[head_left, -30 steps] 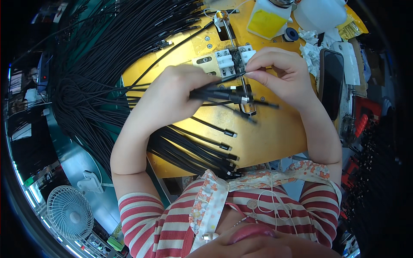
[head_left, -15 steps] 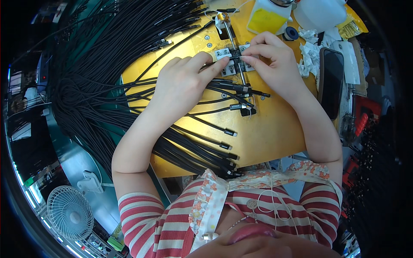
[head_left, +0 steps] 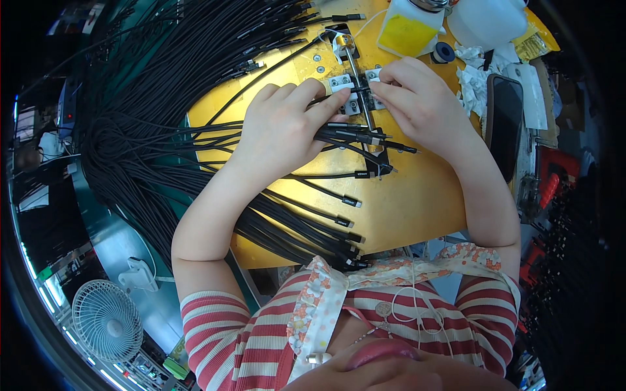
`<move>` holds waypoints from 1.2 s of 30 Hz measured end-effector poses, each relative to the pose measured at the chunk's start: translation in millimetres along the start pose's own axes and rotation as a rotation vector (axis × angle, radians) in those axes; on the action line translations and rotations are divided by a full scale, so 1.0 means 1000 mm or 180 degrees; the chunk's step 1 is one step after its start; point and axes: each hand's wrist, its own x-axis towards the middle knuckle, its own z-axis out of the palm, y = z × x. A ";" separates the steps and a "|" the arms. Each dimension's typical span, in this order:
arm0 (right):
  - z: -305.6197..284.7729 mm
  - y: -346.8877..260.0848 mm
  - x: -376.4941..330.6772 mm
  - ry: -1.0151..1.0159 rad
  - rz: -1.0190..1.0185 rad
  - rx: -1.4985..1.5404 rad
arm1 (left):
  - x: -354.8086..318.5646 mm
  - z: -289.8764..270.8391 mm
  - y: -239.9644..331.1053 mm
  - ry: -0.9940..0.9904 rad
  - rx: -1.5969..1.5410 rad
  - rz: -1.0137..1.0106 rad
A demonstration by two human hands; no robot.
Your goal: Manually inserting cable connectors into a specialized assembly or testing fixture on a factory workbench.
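My left hand (head_left: 283, 127) is closed over a black cable, its index fingertip at the cable's end on a small metal clamp fixture (head_left: 343, 83). More black USB cables (head_left: 355, 135) stick out from under that hand, their connector ends pointing right. At the fixture's right side, my right hand (head_left: 420, 98) pinches with thumb and index finger; whatever is between them is hidden. A metal rod (head_left: 353, 64) runs through the middle of the fixture, which is mounted on a gold-coloured plate (head_left: 417, 195).
A thick bundle of black cables (head_left: 124, 140) spreads from the left. Beyond the right hand are a white bottle with a yellow label (head_left: 404, 29), a dark spool (head_left: 443, 53) and crumpled tissue (head_left: 473, 85). A phone (head_left: 504, 127) lies right; a fan (head_left: 107, 321) stands lower left.
My right hand has drawn slightly right and down, its fingers curling closer together. The left hand stays nearly in place, and the loose cable ends below it have shifted slightly right.
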 end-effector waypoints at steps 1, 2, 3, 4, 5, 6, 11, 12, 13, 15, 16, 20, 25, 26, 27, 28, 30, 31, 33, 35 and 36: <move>-0.001 0.000 0.000 0.0001 -0.0082 -0.0094 | 0.000 0.000 0.000 0.0003 0.0000 -0.0004; -0.001 -0.001 0.000 0.0002 -0.0165 -0.0187 | 0.000 0.000 0.000 -0.0011 -0.0014 -0.0013; -0.002 -0.002 0.000 0.0001 -0.0173 -0.0187 | 0.000 0.000 0.000 -0.0024 -0.0025 -0.0022; -0.003 -0.004 -0.001 -0.0021 -0.0211 0.0058 | -0.001 -0.001 0.000 -0.0019 -0.0020 -0.0029; -0.004 -0.006 -0.001 -0.0044 -0.0249 0.0303 | -0.002 -0.001 -0.001 -0.0048 -0.0032 -0.0041; -0.004 -0.010 -0.001 -0.0050 -0.0252 0.0299 | -0.002 -0.001 -0.001 -0.0075 -0.0051 -0.0049; -0.004 -0.020 -0.003 0.0011 0.0043 0.1445 | 0.001 -0.007 0.003 -0.0244 -0.0159 -0.0164; -0.006 -0.018 -0.003 -0.0008 0.0143 0.1418 | 0.000 -0.007 0.003 -0.0228 -0.0158 -0.0197; -0.009 -0.015 -0.003 -0.0007 0.0138 0.1425 | -0.002 -0.006 0.002 -0.0231 -0.0152 -0.0203; -0.014 -0.007 -0.005 0.0131 0.0584 0.1624 | -0.003 -0.004 0.001 -0.0203 -0.0060 -0.0167; -0.014 -0.006 -0.005 0.0134 0.0587 0.1617 | -0.002 -0.004 0.001 -0.0200 -0.0062 -0.0160; -0.010 -0.006 -0.003 0.0064 0.0786 0.1786 | -0.003 -0.003 0.000 -0.0077 0.0026 -0.0079; -0.005 -0.008 -0.005 0.0296 0.1337 0.2289 | 0.001 -0.012 -0.003 0.0325 -0.0039 0.0031; -0.006 -0.009 -0.005 0.0272 0.1351 0.2496 | -0.001 -0.022 0.000 -0.0063 -0.0578 -0.0152; -0.006 -0.010 -0.005 0.0250 0.1365 0.2709 | -0.002 -0.029 0.003 -0.0459 -0.1113 -0.0335; -0.006 -0.008 -0.004 0.0255 0.1370 0.2707 | -0.001 -0.032 0.007 -0.0462 -0.1116 -0.0329; -0.003 -0.003 -0.002 0.0211 0.0998 0.1878 | 0.001 -0.035 0.014 -0.0388 -0.1146 -0.0496; -0.001 -0.002 -0.002 0.0211 0.0992 0.1882 | -0.002 -0.027 0.012 -0.0202 -0.0853 -0.0362; 0.007 -0.001 -0.002 0.0419 0.0909 0.1419 | -0.001 -0.016 0.007 -0.0108 -0.0480 -0.0191; 0.010 -0.002 -0.001 0.0451 0.0913 0.1232 | -0.001 -0.007 0.006 0.0000 -0.0041 -0.0039; 0.011 -0.003 -0.001 0.0494 0.0929 0.1032 | 0.000 -0.005 0.005 -0.0003 -0.0049 -0.0038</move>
